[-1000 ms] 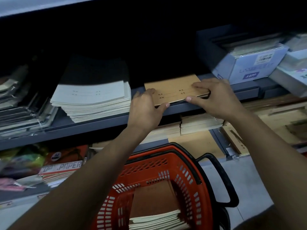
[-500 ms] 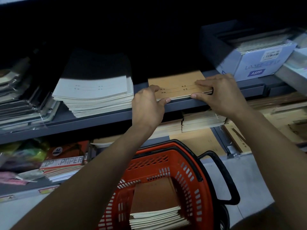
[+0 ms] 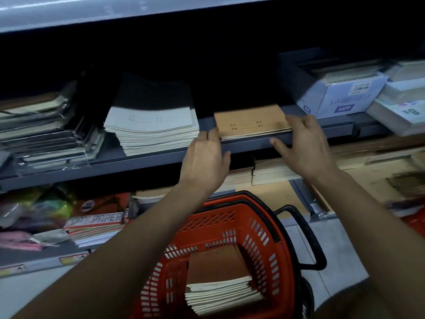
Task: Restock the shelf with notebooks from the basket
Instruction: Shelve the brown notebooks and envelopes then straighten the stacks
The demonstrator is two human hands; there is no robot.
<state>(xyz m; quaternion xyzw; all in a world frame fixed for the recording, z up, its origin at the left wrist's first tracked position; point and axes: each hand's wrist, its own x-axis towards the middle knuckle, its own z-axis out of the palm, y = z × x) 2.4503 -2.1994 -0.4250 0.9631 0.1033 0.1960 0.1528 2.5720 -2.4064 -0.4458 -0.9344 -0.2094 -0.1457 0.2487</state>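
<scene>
Notebooks (image 3: 249, 122) sit squared on the shelf (image 3: 161, 157); both hands' grip loose, empty. Next grab: basket (image 3: 230, 217) stack at 6 o'clock.

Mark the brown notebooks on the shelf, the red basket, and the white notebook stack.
brown notebooks (image 3: 249, 120), head view, top cover
red basket (image 3: 255, 223), head view, far inner wall
white notebook stack (image 3: 149, 120), head view, top cover
</scene>
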